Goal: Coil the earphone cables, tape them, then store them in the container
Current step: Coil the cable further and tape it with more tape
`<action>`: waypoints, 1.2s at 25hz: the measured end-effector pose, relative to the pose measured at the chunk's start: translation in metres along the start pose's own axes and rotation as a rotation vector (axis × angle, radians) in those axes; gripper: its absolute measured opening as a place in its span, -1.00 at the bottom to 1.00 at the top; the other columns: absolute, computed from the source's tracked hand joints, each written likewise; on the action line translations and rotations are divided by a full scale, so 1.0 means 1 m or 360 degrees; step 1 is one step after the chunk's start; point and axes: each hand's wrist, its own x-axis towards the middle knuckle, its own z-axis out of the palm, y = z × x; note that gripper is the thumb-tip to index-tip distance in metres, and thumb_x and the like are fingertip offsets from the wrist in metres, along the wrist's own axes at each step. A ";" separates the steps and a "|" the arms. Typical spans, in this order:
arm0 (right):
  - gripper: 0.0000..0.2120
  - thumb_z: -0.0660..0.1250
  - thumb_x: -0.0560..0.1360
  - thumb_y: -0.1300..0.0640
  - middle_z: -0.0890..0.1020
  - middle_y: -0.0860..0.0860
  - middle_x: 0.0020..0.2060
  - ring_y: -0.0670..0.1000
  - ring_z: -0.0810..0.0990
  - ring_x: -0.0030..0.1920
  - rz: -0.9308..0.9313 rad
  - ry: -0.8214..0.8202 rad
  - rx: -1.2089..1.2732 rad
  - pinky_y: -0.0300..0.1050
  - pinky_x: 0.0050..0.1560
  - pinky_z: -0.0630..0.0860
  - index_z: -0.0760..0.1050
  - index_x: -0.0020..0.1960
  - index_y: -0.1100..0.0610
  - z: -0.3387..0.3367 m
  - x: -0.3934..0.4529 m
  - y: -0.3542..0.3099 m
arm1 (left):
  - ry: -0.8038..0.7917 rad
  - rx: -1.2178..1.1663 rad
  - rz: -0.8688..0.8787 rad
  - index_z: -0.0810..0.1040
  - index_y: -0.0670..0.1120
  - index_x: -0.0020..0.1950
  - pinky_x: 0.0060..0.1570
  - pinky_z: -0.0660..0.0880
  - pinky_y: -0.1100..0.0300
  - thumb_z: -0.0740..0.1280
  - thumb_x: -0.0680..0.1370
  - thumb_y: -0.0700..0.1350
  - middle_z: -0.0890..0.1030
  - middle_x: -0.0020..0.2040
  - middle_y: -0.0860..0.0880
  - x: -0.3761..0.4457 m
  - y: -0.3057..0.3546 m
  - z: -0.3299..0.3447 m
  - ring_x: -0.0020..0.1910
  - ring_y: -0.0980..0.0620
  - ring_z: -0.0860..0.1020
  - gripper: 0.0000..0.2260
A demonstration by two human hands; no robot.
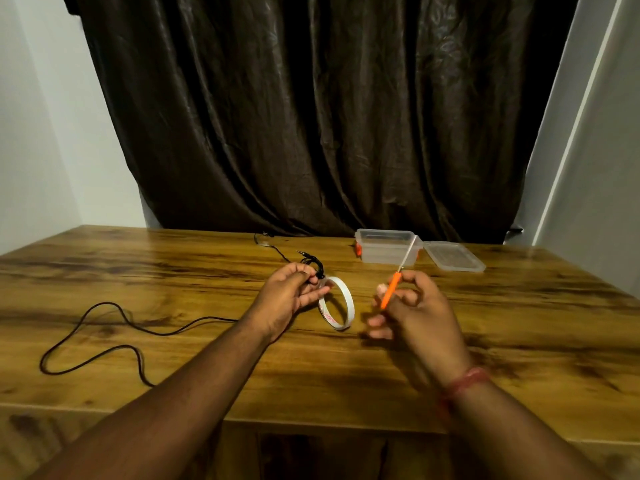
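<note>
So my left hand point(289, 296) has its fingers curled round a small bundle of black earphone cable point(313, 266), held just above the tape roll point(337, 303), which is standing on edge mid-table. My right hand point(412, 306) is gripping orange-handled scissors point(391, 291), blades pointing to the far side. A second cable point(104, 337) lies loose on the near left. The clear container point(388, 251) sits far right, open, lid point(453, 256) just beside it.
</note>
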 end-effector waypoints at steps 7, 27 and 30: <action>-0.86 0.31 0.57 0.19 0.62 0.12 -0.18 0.03 0.57 -0.18 0.0344 -0.0603 0.0484 0.01 0.09 0.54 0.50 0.12 0.17 0.061 0.037 0.027 | 0.0081 0.0096 0.0080 0.51 -0.16 -0.11 -0.33 0.60 0.22 0.17 0.64 -0.28 0.57 -0.26 -0.10 0.000 0.000 -0.002 -0.36 0.09 0.61 -0.81; -0.24 0.42 0.44 -0.17 0.61 0.22 0.01 0.11 0.62 -0.02 0.0699 -0.1646 0.0286 0.08 0.16 0.54 0.39 0.39 0.37 0.009 0.088 0.044 | 0.0076 -0.0269 0.0113 0.51 -0.21 -0.08 0.17 0.58 -0.03 0.15 0.65 -0.31 0.59 -0.23 -0.12 0.008 -0.002 -0.001 0.00 -0.15 0.68 -0.82; -0.27 0.42 0.44 -0.18 0.61 0.24 0.03 0.13 0.63 -0.02 0.0696 -0.1576 0.0308 0.10 0.19 0.53 0.43 0.37 0.34 0.011 0.088 0.045 | 0.0056 -0.0246 0.0113 0.51 -0.22 -0.05 0.18 0.57 -0.05 0.16 0.64 -0.30 0.59 -0.19 -0.15 0.006 -0.002 -0.003 0.12 -0.21 0.63 -0.84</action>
